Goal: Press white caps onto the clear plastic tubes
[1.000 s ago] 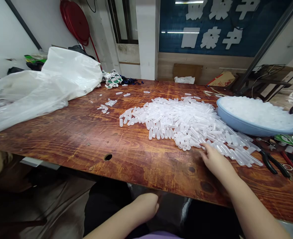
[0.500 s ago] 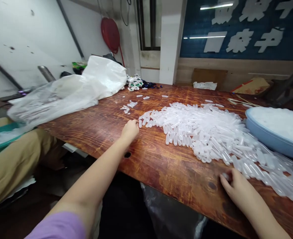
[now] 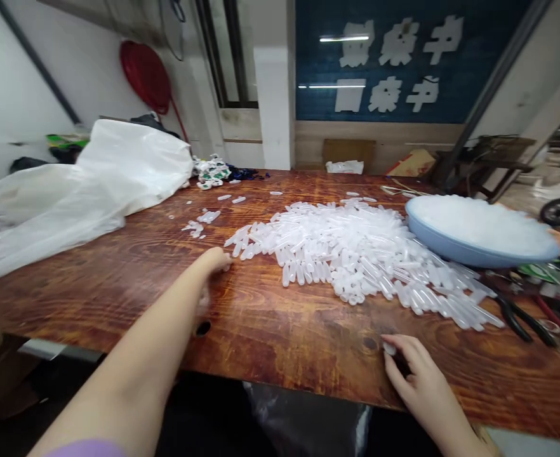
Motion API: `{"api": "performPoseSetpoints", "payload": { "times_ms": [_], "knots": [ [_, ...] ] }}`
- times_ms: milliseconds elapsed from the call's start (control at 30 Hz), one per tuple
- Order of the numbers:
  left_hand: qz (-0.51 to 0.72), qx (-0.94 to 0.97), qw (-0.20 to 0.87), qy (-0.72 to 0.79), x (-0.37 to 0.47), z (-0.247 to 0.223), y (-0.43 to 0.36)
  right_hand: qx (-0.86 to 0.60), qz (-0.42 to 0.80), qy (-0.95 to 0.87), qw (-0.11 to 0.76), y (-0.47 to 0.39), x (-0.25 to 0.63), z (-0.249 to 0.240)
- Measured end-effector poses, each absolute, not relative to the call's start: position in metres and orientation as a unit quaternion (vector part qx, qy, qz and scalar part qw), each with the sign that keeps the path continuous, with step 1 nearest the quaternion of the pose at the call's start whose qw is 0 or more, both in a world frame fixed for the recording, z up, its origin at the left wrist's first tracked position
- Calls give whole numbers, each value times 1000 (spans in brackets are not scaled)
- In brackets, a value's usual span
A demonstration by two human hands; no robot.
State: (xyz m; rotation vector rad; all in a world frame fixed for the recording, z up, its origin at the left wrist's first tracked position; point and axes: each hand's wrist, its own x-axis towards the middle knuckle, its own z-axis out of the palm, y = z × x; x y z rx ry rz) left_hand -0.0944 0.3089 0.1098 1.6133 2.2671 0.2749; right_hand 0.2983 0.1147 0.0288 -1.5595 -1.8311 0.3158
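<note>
A heap of translucent white plastic tubes (image 3: 337,238) spreads over the brown wooden table (image 3: 270,336). At the heap's left end is my left hand (image 3: 216,260), blurred, with its fingers curled down close to the outermost tubes. Whatever those fingers may hold is hidden. My right hand (image 3: 416,374) rests low over the table near its front edge, to the right. Between its thumb and forefinger it pinches a small white plastic piece (image 3: 389,348), which shows only in part.
A blue basin (image 3: 475,244) heaped with white pieces stands right of the pile. Black-handled pliers (image 3: 518,317) lie below it. White plastic sheeting (image 3: 137,168) covers the left side. Loose white scraps (image 3: 194,228) and a green-and-white bundle (image 3: 211,171) lie toward the back left.
The view has swung right, so the whole basin and the pliers now show. My left hand stays by the heap's left end. The right hand still pinches its piece, now more visible.
</note>
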Motion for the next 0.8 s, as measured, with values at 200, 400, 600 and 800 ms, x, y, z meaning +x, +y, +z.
{"api": "performPoseSetpoints", "payload": {
  "times_ms": [200, 400, 600, 800],
  "knots": [
    [141, 594, 314, 727, -80, 118, 248, -565, 181, -699, 399, 105, 282, 39],
    [383, 487, 592, 515, 18, 98, 159, -469, 287, -672, 496, 99, 242, 64],
    [405, 351, 748, 392, 87, 79, 119, -357, 288, -719, 522, 96, 237, 83],
    [347, 414, 754, 374, 83, 83, 115, -384, 216, -788, 430, 89, 249, 86]
  ]
}}
